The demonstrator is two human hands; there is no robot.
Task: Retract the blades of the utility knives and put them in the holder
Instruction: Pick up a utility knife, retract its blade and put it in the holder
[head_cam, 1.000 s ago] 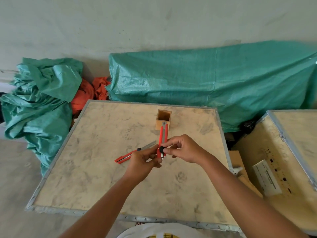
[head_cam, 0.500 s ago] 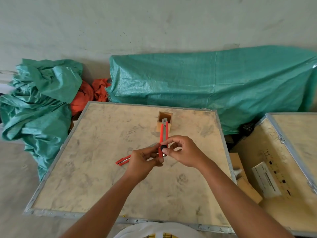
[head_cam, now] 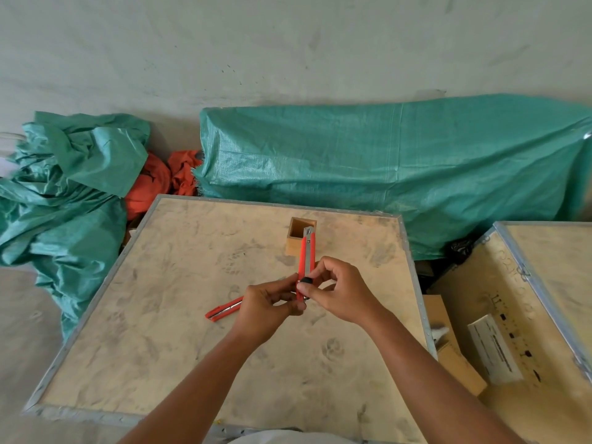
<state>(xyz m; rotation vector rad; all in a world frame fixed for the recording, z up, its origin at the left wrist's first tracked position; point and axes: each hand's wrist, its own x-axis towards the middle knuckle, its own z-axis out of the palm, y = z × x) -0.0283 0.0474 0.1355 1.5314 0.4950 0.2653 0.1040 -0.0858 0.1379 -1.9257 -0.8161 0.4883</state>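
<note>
I hold a red utility knife (head_cam: pixel 306 254) upright above the middle of the wooden crate top (head_cam: pixel 166 315). My left hand (head_cam: pixel 267 307) grips its lower end. My right hand (head_cam: pixel 341 293) pinches the black slider near the base. Only a short metal tip shows at the knife's top. A second red utility knife (head_cam: pixel 222 312) lies flat on the crate to the left, partly hidden behind my left hand. The small square wooden holder (head_cam: pixel 294 243) stands upright at the back of the crate, just behind the held knife, and looks empty inside.
A long bundle under a green tarp (head_cam: pixel 400 174) lies behind the crate. Crumpled green tarp (head_cam: pixel 64 193) and orange cloth (head_cam: pixel 153 181) sit at the left. A second crate (head_cam: pixel 544 283) with a white label stands at the right, with cardboard boxes (head_cam: pixel 448 347) in the gap between.
The held knife stays upright in both hands, now a little higher and nearer the holder. My left hand now covers the blade end of the knife lying on the crate.
</note>
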